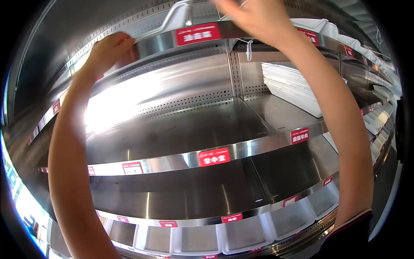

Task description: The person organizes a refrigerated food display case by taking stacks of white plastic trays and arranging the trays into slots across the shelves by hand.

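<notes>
My left hand [108,51] is at the front rail of the top shelf [157,45], on the left, its fingers bent and pressed together. What they hold, if anything, is hidden. Over the same rail, farther right, my right hand [258,19] reaches up with one digit stretched to the left; the frame's top edge cuts off the rest. A thin white cord [249,51] hangs with a looped end below the rail, near my right wrist. Between my hands, a white plastic tray [177,16] stands tilted on the top shelf, by a red label [198,34].
A stack of white trays [293,86] leans on the middle shelf [185,129]. Shelf rails carry red labels [214,157]. Along the bottom run several white bins [196,239]. More white trays [317,26] line the top shelf at right. A perforated metal back panel [189,77] stands behind.
</notes>
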{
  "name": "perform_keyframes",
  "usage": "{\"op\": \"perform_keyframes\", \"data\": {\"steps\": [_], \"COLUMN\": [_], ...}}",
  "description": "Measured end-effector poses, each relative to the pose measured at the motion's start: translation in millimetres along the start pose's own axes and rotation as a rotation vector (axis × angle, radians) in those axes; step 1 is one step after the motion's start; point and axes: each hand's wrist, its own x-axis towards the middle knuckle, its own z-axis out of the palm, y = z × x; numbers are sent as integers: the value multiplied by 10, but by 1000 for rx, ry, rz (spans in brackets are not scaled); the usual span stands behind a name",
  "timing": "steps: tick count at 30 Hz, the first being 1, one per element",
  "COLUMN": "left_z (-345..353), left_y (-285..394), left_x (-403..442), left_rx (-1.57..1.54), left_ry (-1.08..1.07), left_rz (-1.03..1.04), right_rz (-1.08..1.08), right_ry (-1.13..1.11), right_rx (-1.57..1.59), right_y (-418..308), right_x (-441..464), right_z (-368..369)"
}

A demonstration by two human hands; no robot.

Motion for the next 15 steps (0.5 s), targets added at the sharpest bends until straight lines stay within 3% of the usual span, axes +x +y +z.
{"op": "perform_keyframes", "data": {"steps": [1, 2, 3, 5, 7, 10, 12, 15], "left_z": [27, 74, 44, 37, 127, 143, 239, 242], "left_y": [-10, -97, -102, -263, -544, -848, -1055, -1108], "left_x": [-45, -102, -210, -449, -594, -743, -663, -455], "left_rx": [56, 289, 259, 221, 213, 37, -458, -499], "left_ry": [95, 263, 272, 369, 553, 634, 460, 445], "left_rz": [81, 266, 280, 356, 467, 314, 69, 34], "right_rz": [-67, -182, -148, 125, 181, 154, 121, 103], "right_ry": [-95, -32, -181, -621, -762, -934, -1010, -1015], "right_rx": [71, 20, -72, -287, -303, -354, -301, -226], "right_y": [-201, -406, -537, -807, -954, -966, -968, -904], "right_x": [184, 329, 501, 797, 964, 1155, 1221, 1303], "right_z": [220, 426, 677, 981, 1068, 1214, 1210, 1255]}}
